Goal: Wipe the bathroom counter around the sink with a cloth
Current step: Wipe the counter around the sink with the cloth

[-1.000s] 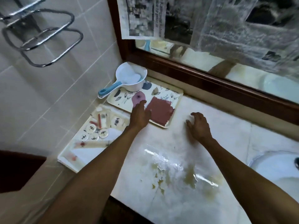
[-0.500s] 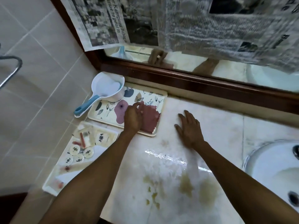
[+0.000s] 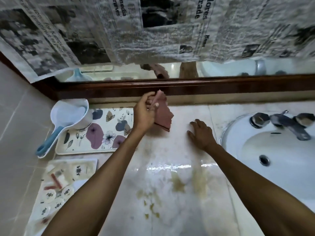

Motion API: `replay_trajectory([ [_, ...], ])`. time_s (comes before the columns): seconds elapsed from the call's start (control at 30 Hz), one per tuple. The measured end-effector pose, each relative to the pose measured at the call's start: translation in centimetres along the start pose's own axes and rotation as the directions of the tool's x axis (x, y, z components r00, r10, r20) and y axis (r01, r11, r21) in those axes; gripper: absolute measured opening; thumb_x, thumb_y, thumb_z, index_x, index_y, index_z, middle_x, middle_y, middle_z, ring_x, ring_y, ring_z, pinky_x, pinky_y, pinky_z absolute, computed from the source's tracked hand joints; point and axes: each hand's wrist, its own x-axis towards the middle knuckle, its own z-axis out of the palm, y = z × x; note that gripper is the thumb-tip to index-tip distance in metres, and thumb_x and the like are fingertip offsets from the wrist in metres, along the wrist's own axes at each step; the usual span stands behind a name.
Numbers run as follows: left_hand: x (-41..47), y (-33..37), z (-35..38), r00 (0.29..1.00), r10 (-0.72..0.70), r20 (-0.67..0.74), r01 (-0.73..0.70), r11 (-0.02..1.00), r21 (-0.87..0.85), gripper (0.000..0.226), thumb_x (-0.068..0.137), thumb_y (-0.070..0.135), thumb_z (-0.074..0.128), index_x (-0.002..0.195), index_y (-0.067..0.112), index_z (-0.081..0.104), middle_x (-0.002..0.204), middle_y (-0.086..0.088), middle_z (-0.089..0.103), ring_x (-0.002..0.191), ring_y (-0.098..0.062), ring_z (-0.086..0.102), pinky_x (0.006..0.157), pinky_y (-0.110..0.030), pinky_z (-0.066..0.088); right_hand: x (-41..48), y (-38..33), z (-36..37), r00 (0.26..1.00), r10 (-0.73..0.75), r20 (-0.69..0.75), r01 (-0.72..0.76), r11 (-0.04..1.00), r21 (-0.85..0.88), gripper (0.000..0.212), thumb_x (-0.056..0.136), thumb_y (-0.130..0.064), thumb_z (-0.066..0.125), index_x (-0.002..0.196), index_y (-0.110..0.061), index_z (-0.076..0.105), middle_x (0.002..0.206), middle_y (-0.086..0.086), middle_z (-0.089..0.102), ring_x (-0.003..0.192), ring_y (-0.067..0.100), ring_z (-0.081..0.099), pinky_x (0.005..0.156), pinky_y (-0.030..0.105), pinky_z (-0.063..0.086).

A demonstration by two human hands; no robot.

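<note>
1. L hand (image 3: pixel 144 114) now has the dusty-pink cloth (image 3: pixel 162 114) clamped between thumb and fingers, raised off the surface; cloth hangs bunched, lower edge just above the pale marble surface (image 3: pixel 179 210), close under the dark wood mirror frame (image 3: pixel 187 87).
2. Change vs 0.5 s ago: cloth was lying flat on the floral-print tray (image 3: pixel 95 133) w/ L hand pressing on it. Now it's off the tray, carried right of it. Tray's right end is bare.
3. R hand (image 3: pixel 202 135) flat on the surface, fingers spread, holding nothing; sits between the cloth and the white oval sink (image 3: pixel 281 150). Roughly the same spot as before.
4. Untouched so far: water streak (image 3: pixel 170 167) across mid-surface, yellow-brown stains (image 3: pixel 177 184) in front of it, smaller spots nearer the front edge.
5. White scoop w/ blue handle (image 3: pixel 68 116) rests on the tray's left end; second tray w/ small sachets (image 3: pixel 58 184) in front, against the tiled wall.
6. Meaning: pick-up looks done, wiping not yet begun. Judgement: cloth prob needs spreading or re-bunching in the palm first, then down onto the wet, stained patch. Trays crowd the left side and may limit reach there.
</note>
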Motion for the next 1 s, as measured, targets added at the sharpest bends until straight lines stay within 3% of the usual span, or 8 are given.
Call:
replay_trajectory([
  [0.1, 0.1, -2.6, 1.2, 0.985, -0.160, 0.066, 0.155, 0.985, 0.068, 0.055, 0.092, 0.014, 0.070, 0.143, 0.016, 0.050, 0.104, -0.005, 0.064, 0.089, -0.019, 0.064, 0.080, -0.028, 0.053, -1.4, 2.1, -0.5, 0.998, 0.067, -0.012, -0.067, 0.998, -0.007, 0.052, 0.101, -0.039, 0.045, 0.146, -0.014, 0.039, 0.158, 0.012, 0.028, 0.146, 0.029, 0.028, 0.115, 0.052, 0.027],
  [0.17, -0.6, -4.8, 2.0, 0.967, -0.220, 0.130, 0.166, 0.928, 0.333, 0.065, 0.094, 0.022, 0.065, 0.152, 0.014, 0.037, 0.128, -0.018, 0.058, 0.116, -0.036, 0.058, 0.097, -0.042, 0.049, -2.2, 3.3, -0.8, 0.995, 0.097, -0.038, -0.098, 0.995, -0.023, 0.051, 0.101, -0.038, 0.046, 0.144, -0.013, 0.040, 0.157, 0.013, 0.030, 0.145, 0.030, 0.028, 0.114, 0.052, 0.027],
  [0.23, -1.9, -5.9, 3.1, 0.967, -0.145, 0.212, 0.022, 0.868, 0.496, 0.064, 0.096, 0.027, 0.058, 0.153, 0.011, 0.034, 0.143, -0.022, 0.047, 0.129, -0.041, 0.048, 0.105, -0.047, 0.042, -2.9, 4.4, -0.9, 0.990, 0.113, -0.087, -0.116, 0.993, -0.037, 0.049, 0.100, -0.037, 0.048, 0.142, -0.011, 0.044, 0.156, 0.015, 0.033, 0.144, 0.032, 0.030, 0.111, 0.052, 0.030],
  [0.37, -3.0, -6.9, 6.3, 0.906, 0.146, 0.398, -0.355, 0.773, 0.525, 0.053, 0.102, 0.035, 0.037, 0.141, 0.001, 0.049, 0.142, -0.023, 0.051, 0.131, -0.042, 0.051, 0.112, -0.050, 0.038, -3.5, 7.1, -0.9, 0.973, 0.163, -0.162, -0.177, 0.981, -0.076, 0.047, 0.096, -0.032, 0.053, 0.137, -0.008, 0.049, 0.153, 0.019, 0.037, 0.142, 0.035, 0.033, 0.109, 0.054, 0.030],
  [0.5, -3.5, -10.5, 8.1, 0.830, 0.045, 0.556, -0.436, 0.675, 0.595, 0.066, 0.105, 0.049, 0.008, 0.162, 0.014, 0.014, 0.169, -0.012, 0.014, 0.157, -0.032, 0.006, 0.124, -0.058, 0.012, -3.6, 9.4, -0.9, 0.938, 0.255, -0.236, -0.271, 0.962, -0.034, 0.055, 0.100, -0.034, 0.046, 0.146, -0.005, 0.039, 0.160, 0.021, 0.026, 0.149, 0.036, 0.021, 0.116, 0.056, 0.019],
  [0.67, -4.0, -12.2, 8.0, 0.844, 0.067, 0.533, -0.445, 0.642, 0.624, 0.064, 0.106, 0.049, 0.018, 0.163, 0.023, 0.002, 0.171, -0.002, 0.001, 0.158, -0.023, -0.003, 0.126, -0.052, 0.007, -4.0, 10.5, 0.6, 0.922, 0.288, -0.258, -0.303, 0.953, -0.019, 0.062, 0.101, -0.041, 0.023, 0.152, -0.006, 0.030, 0.164, 0.018, 0.015, 0.151, 0.034, 0.015, 0.120, 0.055, 0.016],
  [0.9, -0.9, -9.2, 12.9, 0.970, -0.188, 0.155, 0.018, 0.690, 0.723, 0.071, 0.102, 0.046, 0.010, 0.161, 0.007, 0.009, 0.169, -0.017, 0.010, 0.157, -0.035, 0.005, 0.125, -0.055, 0.000, -3.9, 10.9, 0.9, 0.876, 0.299, -0.379, -0.300, 0.952, 0.058, 0.050, 0.103, -0.028, 0.033, 0.150, -0.009, 0.036, 0.162, 0.013, 0.025, 0.149, 0.029, 0.025, 0.121, 0.050, 0.020],
  [1.0, -1.1, -7.0, 17.9, 0.964, -0.163, 0.210, -0.034, 0.707, 0.706, 0.066, 0.104, 0.040, 0.015, 0.162, 0.009, 0.011, 0.169, -0.014, 0.011, 0.157, -0.036, 0.006, 0.125, -0.055, 0.000, -3.9, 11.0, 0.9, 0.862, 0.303, -0.406, -0.290, 0.952, 0.095, 0.051, 0.104, -0.027, 0.033, 0.151, -0.009, 0.033, 0.162, 0.011, 0.026, 0.148, 0.027, 0.026, 0.121, 0.048, 0.020],
])
